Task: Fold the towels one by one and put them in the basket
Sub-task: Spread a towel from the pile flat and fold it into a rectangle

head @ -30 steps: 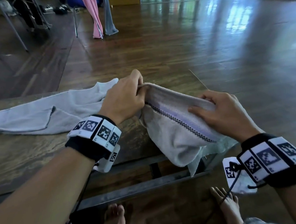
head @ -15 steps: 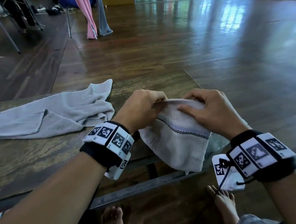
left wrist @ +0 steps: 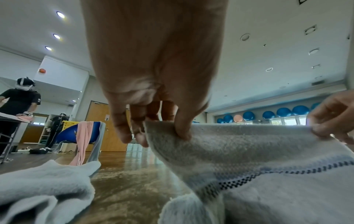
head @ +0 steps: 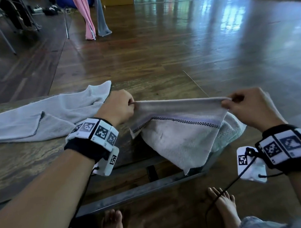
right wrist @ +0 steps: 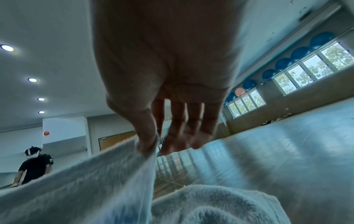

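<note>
A beige towel point(head: 180, 140) with a dark checkered stripe hangs stretched between my hands above the near right corner of the wooden table point(head: 25, 167). My left hand point(head: 118, 108) pinches its top left corner; in the left wrist view the thumb and fingers point(left wrist: 182, 130) clamp the hem of the towel point(left wrist: 249, 151). My right hand point(head: 249, 107) pinches the top right corner, thumb on the hem of the towel point(right wrist: 86, 181) in the right wrist view. The towel's lower part drapes over the table edge. A light grey towel point(head: 45, 119) lies crumpled on the table to the left. No basket is in view.
A metal frame bar point(head: 142, 191) runs under the table's front edge, with my bare feet point(head: 223, 203) below it. Beyond the table is open shiny wooden floor point(head: 176, 40). Pink and grey cloths point(head: 89, 16) hang over a chair far back. Another person point(left wrist: 17, 103) stands at a table far left.
My hands have moved apart along the beige towel's top hem, the right one going right, so the towel went from bunched to stretched taut. The grey towel has not moved.
</note>
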